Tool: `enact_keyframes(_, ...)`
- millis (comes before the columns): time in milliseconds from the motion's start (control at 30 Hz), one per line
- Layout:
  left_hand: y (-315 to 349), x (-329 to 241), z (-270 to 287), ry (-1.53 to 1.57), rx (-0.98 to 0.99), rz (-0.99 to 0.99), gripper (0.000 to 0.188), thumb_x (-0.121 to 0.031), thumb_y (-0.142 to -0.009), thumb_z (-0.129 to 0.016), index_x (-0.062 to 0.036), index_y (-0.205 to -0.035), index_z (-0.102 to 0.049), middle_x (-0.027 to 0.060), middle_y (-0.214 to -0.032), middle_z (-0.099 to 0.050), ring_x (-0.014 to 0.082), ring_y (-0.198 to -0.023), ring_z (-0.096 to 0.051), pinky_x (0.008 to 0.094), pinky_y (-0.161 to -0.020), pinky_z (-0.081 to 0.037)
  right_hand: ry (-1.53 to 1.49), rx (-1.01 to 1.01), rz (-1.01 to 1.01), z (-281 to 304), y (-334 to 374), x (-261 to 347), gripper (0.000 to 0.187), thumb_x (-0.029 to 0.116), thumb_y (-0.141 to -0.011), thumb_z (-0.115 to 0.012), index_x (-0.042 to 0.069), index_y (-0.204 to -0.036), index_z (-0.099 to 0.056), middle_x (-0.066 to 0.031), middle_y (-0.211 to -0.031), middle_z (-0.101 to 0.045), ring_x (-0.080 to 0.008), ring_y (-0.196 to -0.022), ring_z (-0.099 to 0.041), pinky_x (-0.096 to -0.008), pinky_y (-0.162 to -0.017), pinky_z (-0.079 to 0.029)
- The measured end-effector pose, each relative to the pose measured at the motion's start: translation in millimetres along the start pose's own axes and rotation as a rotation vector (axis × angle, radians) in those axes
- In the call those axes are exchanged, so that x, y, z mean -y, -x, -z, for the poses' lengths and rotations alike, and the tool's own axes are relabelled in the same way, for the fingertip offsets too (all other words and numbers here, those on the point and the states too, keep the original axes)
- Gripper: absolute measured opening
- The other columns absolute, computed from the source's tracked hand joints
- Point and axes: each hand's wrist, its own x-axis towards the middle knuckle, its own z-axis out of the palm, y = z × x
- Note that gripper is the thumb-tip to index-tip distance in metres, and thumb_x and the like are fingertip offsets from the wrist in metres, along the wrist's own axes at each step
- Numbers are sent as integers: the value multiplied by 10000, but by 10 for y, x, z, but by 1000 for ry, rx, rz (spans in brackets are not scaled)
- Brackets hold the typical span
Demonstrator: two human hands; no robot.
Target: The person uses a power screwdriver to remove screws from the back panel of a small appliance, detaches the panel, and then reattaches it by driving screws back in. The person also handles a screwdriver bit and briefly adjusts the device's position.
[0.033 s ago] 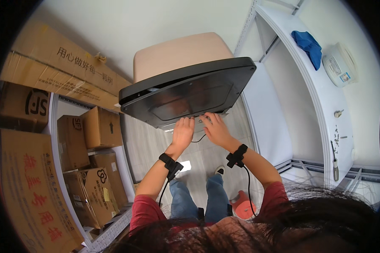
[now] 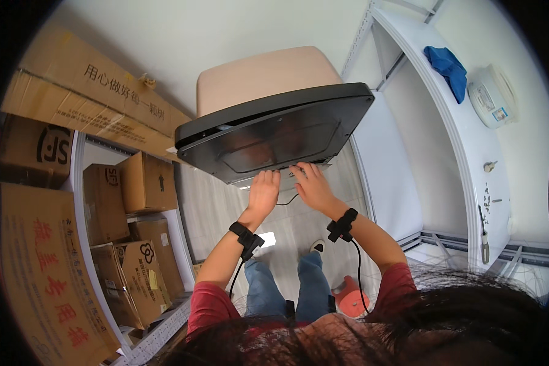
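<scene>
The person holds up a large flat black panel [image 2: 274, 131], something like a glossy cooktop or the lid of an appliance, tilted so that its near edge comes toward the head. Both hands are at this near edge: the left hand [image 2: 263, 192] lies with the fingers spread flat against the underside, and the right hand [image 2: 311, 186] curls its fingers around the rim beside a thin black cable [image 2: 287, 200] that hangs from it. Neither hand is closed into a fist; they seem to support and steady the panel more than to clamp it. The step in hand looks like lifting or positioning the panel, and the next move probably calls for a firm hold at the edge, because the surface is smooth and the piece is wide. The panel is dark and shiny, with rounded corners and a recessed rectangle in the middle. Behind it stands a beige board [image 2: 268, 76] with a matte face. Each wrist carries a black band [image 2: 245, 235] with a wire. At the left are brown cardboard boxes [image 2: 128, 183] on a shelf, at the right a white metal rack [image 2: 470, 140] with a blue cloth [image 2: 446, 64] and a white round cooker [image 2: 491, 94].
</scene>
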Motion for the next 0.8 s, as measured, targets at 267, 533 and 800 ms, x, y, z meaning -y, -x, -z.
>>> enact_keyframes(267, 787, 493, 20, 306, 23, 649, 223, -87, -820, -548, -39, -1036, -574, 171, -724, -594, 336, -706, -597, 426, -612, -465, -63, 189, 53, -438, 35, 246, 387, 44, -776, -602, 33, -1155, -522, -125, -1138, -475, -323, -1038, -487, -413, -898, -410)
enact_keyframes(533, 2255, 1120, 163, 299, -74, 1188, 252, -25, -865, -431, -27, -1070, -576, 250, -808, -627, 414, -767, -607, 471, -663, -472, -45, 549, 214, -1267, 80, 703, 273, 50, -760, -606, 42, -1026, -548, -117, -1027, -513, -311, -965, -516, -409, -851, -425)
enact_keyframes(800, 3995, 1326, -394, 332, -17, 1333, 299, 41, -794, -424, -24, -1030, -596, 269, -885, -623, 429, -859, -597, 476, -752, -468, -18, 848, 271, -2548, 463, 1528, 294, 126, -744, -631, 33, -1007, -537, -146, -972, -533, -334, -902, -551, -434, -783, -450)
